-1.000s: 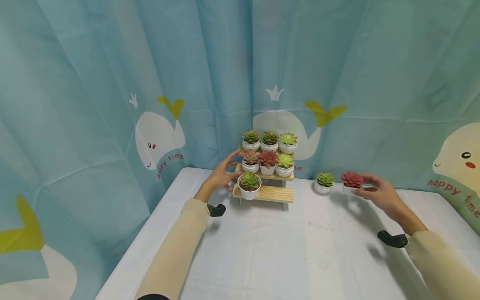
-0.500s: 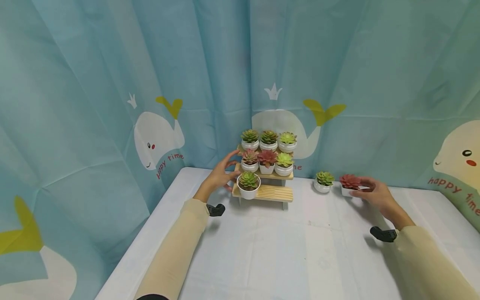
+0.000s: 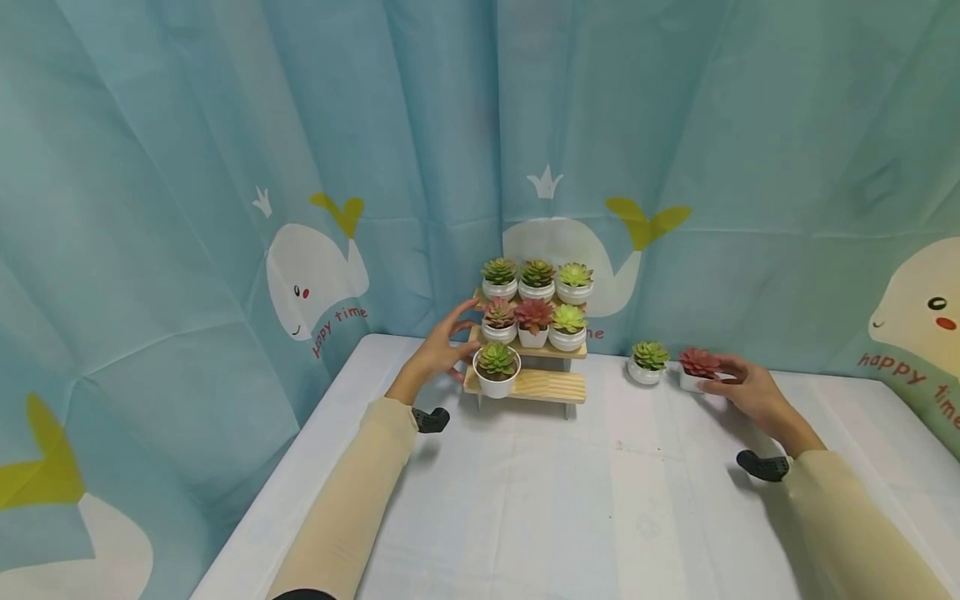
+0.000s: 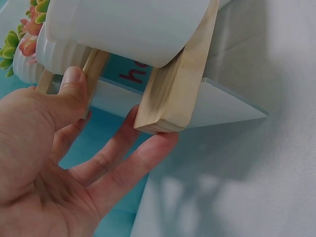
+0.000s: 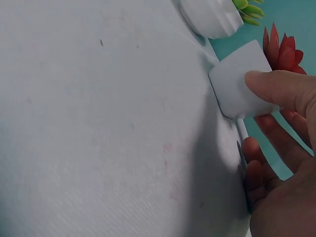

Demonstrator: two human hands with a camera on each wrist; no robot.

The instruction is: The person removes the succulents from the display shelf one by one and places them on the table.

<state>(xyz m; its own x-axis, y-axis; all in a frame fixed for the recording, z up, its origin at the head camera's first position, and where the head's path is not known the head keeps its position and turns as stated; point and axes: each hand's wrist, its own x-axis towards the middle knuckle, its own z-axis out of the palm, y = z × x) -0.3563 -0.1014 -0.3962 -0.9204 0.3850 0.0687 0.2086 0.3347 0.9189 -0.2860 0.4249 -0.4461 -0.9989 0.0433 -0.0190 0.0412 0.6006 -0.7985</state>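
Observation:
A three-tier wooden plant stand (image 3: 551,386) holds several potted succulents. My left hand (image 3: 437,352) grips its left end; in the left wrist view the thumb (image 4: 74,89) presses the middle board and two fingertips touch the end of the lowest board (image 4: 170,98). A green succulent in a round white pot (image 3: 497,385) stands at the left of that lowest tier. To the right, my right hand (image 3: 757,393) pinches the square white pot of a red succulent (image 3: 699,363), which sits on the table. The far fingers are partly hidden behind this pot.
A green succulent in a white pot (image 3: 647,365) stands on the white-covered table (image 3: 555,500), just left of the red one. A blue curtain (image 3: 420,108) with whale prints hangs close behind the table's back edge.
My right hand has lowered the red succulent onto the table and shifted slightly left with it. My left hand has stayed at the stand.

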